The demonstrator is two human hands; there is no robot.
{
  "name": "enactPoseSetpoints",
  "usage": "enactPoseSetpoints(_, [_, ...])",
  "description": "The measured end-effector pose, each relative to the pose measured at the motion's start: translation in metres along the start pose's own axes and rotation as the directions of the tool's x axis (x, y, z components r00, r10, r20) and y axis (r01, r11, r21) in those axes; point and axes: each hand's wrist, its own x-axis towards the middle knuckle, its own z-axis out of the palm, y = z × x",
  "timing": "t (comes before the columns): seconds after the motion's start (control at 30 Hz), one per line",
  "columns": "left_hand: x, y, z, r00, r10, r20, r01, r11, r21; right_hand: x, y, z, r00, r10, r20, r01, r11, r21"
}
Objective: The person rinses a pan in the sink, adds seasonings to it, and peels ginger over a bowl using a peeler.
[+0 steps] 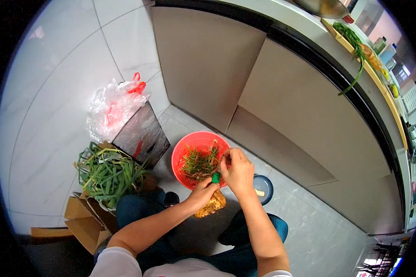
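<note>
Red plastic forms the basin point(174, 159) at the centre of the view, set on grey floor tiles point(300, 210) before the seated person's knees. Green and brown scraps point(198, 162) lie loosely heaped inside it. The left hand point(201, 194), at the basin's near edge, is closed, its fingers gripping a knobbly yellow-brown root point(211, 204) whose lower part shows below them; a small green object point(216, 177) protrudes at the fingertips, its type not discernible. The right hand point(238, 171) is over the basin's right side, thumb and forefinger drawn together and the other fingers curled; whether anything is pinched between them cannot be told.

Right of the basin, a dark blue plate point(266, 198) bears a pale piece point(259, 192). To the left stands a dark mesh bin point(145, 131), with a clear plastic bag point(107, 111) with red handles point(137, 85) bunched at its top. Nearer the person, long green onions point(108, 173) lie piled beside the bin, above an open cardboard box point(84, 224). Upper right, above grey cabinet doors point(198, 60), the table point(291, 21) carries a metal pan point(323, 7) and a wooden board point(387, 92) with long green stalks point(351, 37), some drooping over the edge.
</note>
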Motion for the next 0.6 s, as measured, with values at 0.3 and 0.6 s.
enactPoseSetpoints(0.3, [-0.017,0.027,-0.002,0.930,-0.352,0.106,0.365,0.920,-0.144,0.005,0.019,0.003,0.999,0.035,0.024,-0.037,0.995,0.095])
enactPoseSetpoints(0.6, [-0.020,0.035,-0.010,0.908,-0.397,0.134,0.418,0.881,-0.222,-0.017,0.053,0.022,0.981,0.025,0.194,0.007,0.987,-0.160])
